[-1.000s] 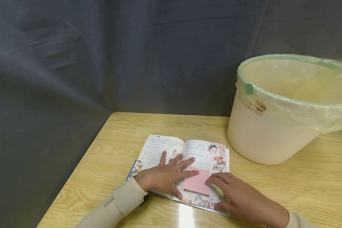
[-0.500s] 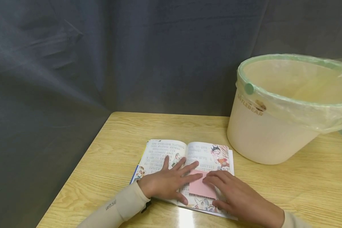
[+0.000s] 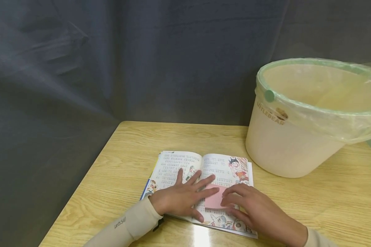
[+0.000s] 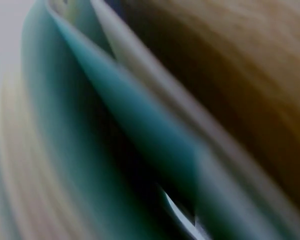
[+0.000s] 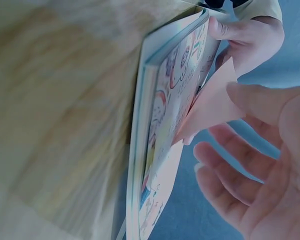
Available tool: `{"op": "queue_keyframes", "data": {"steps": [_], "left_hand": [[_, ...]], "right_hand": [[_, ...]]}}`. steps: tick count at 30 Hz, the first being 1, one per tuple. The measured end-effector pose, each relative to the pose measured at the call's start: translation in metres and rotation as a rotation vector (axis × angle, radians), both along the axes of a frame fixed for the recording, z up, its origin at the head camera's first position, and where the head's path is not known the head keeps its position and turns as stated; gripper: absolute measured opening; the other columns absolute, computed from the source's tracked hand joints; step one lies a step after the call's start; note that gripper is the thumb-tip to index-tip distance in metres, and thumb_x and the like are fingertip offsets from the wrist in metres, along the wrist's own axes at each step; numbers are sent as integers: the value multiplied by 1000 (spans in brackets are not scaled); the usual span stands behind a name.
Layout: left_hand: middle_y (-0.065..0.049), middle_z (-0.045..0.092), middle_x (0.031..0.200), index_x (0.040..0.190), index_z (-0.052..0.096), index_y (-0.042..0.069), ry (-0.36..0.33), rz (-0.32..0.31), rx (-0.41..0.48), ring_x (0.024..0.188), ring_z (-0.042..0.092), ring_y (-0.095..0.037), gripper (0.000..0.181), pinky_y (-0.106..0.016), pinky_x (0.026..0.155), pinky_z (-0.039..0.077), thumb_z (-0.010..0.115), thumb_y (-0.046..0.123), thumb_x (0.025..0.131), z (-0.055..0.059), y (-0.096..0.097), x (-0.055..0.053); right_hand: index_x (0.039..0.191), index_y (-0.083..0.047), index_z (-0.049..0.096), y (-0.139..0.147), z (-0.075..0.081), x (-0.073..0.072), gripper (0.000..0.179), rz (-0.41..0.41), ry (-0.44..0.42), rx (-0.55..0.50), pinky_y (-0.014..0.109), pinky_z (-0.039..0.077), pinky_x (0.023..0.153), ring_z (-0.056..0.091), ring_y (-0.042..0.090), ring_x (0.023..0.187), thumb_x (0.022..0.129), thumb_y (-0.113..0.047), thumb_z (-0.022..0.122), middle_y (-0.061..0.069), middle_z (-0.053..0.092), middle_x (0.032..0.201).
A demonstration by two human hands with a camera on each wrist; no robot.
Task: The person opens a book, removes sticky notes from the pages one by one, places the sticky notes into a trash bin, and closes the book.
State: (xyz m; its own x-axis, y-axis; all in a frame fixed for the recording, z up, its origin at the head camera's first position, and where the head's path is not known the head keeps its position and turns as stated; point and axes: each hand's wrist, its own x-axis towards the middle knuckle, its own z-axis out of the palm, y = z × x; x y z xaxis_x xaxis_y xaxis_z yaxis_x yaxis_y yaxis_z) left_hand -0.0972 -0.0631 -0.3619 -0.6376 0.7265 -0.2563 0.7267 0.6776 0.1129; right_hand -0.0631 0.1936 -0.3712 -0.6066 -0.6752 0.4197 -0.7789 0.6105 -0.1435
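An illustrated book (image 3: 173, 166) lies open on the table. Spread flat across its middle, my left hand (image 3: 182, 197) presses the pages, one fingertip reaching over a pink sticky note (image 3: 212, 201) on the right-hand page. My right hand (image 3: 255, 207) pinches the note's right edge between thumb and curled index finger. From the right wrist view, the sticky note (image 5: 210, 107) stands tilted up off the page at the thumb (image 5: 250, 97), while its other side stays against the book. The left wrist view holds only blurred page edges (image 4: 140, 125) close up.
A large cream bucket (image 3: 290, 147) with a green rim and a clear plastic liner stands at the table's right, behind the book. Dark curtain (image 3: 185, 68) hangs along the back and left edges of the wooden table (image 3: 111, 164).
The book and left hand have shifted slightly right and nearer. My right hand has moved left onto the sticky note, and its fingers have curled in, lifting the note's edge.
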Motion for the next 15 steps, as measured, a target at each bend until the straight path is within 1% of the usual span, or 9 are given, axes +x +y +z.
{"op": "queue_keyframes", "data": {"steps": [4,8,9,12,15], "left_hand": [[14,-3,168,159,14,38,5,9,10,157,6,-29,94,-78,111,13,61,65,83,0,0,0],[15,-1,168,161,13,30,16,14,12,157,7,-28,99,-77,112,14,61,66,82,-1,0,0],[15,-1,168,161,13,29,21,15,12,157,7,-28,100,-77,112,14,61,66,82,-1,0,0],[14,-1,168,161,12,26,34,14,9,157,8,-28,102,-76,113,14,61,66,81,-1,0,1],[13,-1,169,161,12,25,41,18,8,156,9,-28,103,-76,113,14,62,66,81,-1,0,1]], "right_hand": [[93,-34,69,0,0,-1,21,5,27,-52,31,55,80,62,3,89,81,-21,81,-22,63,98],[91,-34,69,0,2,-1,22,-19,41,-61,28,55,76,62,1,84,80,-18,80,-24,64,93],[90,-34,70,0,2,0,19,-27,47,-57,29,55,76,62,1,84,82,-19,79,-24,65,92],[88,-33,70,0,3,0,9,-72,40,-47,29,55,74,63,1,82,86,-25,76,-24,66,90],[87,-32,70,0,6,1,9,-124,11,-32,29,55,71,63,0,80,85,-27,77,-23,67,87]]}}
